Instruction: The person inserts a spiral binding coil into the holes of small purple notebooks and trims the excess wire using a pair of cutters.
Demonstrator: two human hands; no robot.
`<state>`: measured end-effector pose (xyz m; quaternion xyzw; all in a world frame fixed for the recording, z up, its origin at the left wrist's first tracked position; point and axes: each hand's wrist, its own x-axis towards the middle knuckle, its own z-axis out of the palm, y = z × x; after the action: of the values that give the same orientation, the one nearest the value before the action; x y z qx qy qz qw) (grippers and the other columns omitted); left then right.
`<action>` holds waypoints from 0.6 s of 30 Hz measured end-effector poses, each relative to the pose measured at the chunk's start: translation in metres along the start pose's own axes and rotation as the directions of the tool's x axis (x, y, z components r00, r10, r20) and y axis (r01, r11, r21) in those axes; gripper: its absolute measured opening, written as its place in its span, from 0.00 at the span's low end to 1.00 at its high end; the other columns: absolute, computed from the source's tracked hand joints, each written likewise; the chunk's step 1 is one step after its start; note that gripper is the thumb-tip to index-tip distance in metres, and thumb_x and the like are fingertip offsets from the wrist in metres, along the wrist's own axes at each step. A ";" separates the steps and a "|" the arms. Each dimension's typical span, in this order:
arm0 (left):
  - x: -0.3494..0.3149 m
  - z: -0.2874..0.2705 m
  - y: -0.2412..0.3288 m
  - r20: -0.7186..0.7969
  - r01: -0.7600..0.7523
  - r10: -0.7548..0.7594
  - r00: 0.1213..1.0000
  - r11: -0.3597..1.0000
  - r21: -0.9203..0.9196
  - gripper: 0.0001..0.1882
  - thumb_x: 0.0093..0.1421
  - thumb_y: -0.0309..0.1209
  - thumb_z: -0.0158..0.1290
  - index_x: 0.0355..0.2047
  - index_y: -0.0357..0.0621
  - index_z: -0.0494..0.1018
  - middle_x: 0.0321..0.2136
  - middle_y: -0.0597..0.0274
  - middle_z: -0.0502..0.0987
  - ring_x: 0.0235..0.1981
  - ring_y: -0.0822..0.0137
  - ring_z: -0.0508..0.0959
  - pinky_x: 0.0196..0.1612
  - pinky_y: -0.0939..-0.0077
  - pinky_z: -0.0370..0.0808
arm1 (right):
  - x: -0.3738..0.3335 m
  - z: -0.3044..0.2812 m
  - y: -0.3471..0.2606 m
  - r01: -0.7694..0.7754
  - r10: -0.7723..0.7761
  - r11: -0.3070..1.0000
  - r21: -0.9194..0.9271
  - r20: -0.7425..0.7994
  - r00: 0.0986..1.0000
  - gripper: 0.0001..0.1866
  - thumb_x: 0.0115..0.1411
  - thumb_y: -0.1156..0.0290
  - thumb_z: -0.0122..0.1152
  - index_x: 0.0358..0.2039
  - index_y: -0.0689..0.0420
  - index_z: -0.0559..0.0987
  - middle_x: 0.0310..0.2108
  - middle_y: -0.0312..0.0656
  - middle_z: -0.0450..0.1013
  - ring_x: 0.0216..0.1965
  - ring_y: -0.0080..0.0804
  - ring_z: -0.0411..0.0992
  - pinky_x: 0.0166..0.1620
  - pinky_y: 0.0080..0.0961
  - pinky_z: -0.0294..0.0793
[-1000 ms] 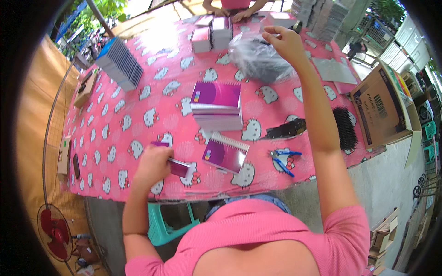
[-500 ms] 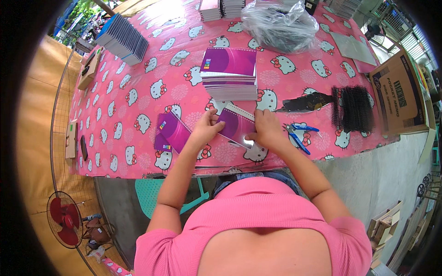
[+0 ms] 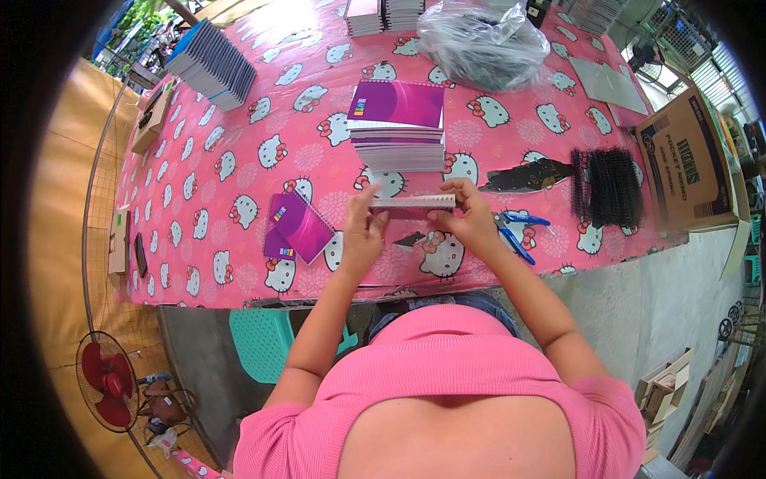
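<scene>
Right hand pinches one end of a small notepad between thumb and fingers; the left hand is at its other end, its fingers blurred, so I cannot tell whether it grips. Seen nearly edge-on, the notepad shows a narrow white strip with a row of small notches. It is at six o'clock from a stack of purple-covered notepads. From it, two overlapping purple notepads lie between eight and nine, blue-handled pliers between three and four.
</scene>
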<state>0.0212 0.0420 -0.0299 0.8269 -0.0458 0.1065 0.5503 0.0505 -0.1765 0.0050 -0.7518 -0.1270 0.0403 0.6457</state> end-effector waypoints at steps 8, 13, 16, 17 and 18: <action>0.035 -0.012 0.070 -0.145 -0.339 0.352 0.925 0.935 0.108 0.19 0.60 0.24 0.54 0.51 0.41 0.65 0.40 0.59 0.73 0.39 0.71 0.73 0.43 0.76 0.71 | 0.034 0.000 -0.023 0.157 -0.164 0.986 -0.056 -0.157 0.974 0.19 0.51 0.76 0.65 0.45 0.59 0.72 0.35 0.46 0.76 0.36 0.37 0.76 0.39 0.31 0.72; 0.121 -0.040 0.113 -0.219 -0.366 0.393 0.893 0.918 0.155 0.17 0.59 0.23 0.55 0.48 0.38 0.68 0.41 0.59 0.74 0.42 0.70 0.75 0.47 0.76 0.72 | 0.109 -0.011 -0.088 0.385 -0.455 0.874 -0.295 -0.224 0.862 0.15 0.47 0.77 0.67 0.37 0.60 0.74 0.32 0.48 0.77 0.32 0.38 0.76 0.37 0.32 0.72; 0.160 -0.044 0.097 -0.205 -0.251 0.236 0.950 0.967 -0.049 0.18 0.53 0.24 0.58 0.45 0.45 0.72 0.44 0.54 0.75 0.43 0.61 0.76 0.48 0.68 0.70 | 0.135 -0.008 -0.092 0.305 -0.355 0.925 -0.226 -0.231 0.906 0.14 0.45 0.76 0.69 0.33 0.61 0.75 0.29 0.48 0.77 0.30 0.39 0.76 0.35 0.31 0.72; 0.165 -0.040 0.091 -0.191 -0.261 0.247 0.950 0.964 -0.052 0.18 0.53 0.24 0.58 0.45 0.45 0.72 0.44 0.54 0.75 0.43 0.61 0.76 0.48 0.68 0.70 | 0.141 -0.012 -0.084 0.249 -0.290 0.948 -0.197 -0.218 0.932 0.14 0.45 0.76 0.70 0.32 0.61 0.76 0.28 0.49 0.76 0.30 0.39 0.75 0.35 0.31 0.71; 0.168 -0.038 0.093 -0.210 -0.297 0.339 0.917 0.932 0.207 0.19 0.52 0.26 0.59 0.46 0.48 0.73 0.49 0.53 0.72 0.49 0.57 0.73 0.52 0.58 0.65 | 0.148 -0.014 -0.076 0.227 -0.268 0.952 -0.206 -0.204 0.941 0.14 0.44 0.75 0.70 0.32 0.62 0.76 0.27 0.48 0.76 0.29 0.36 0.75 0.34 0.30 0.71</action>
<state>0.1618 0.0471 0.1062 0.8332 -0.1033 0.2981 0.4540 0.1858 -0.1439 0.0966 -0.7843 -0.1486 -0.1403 0.5857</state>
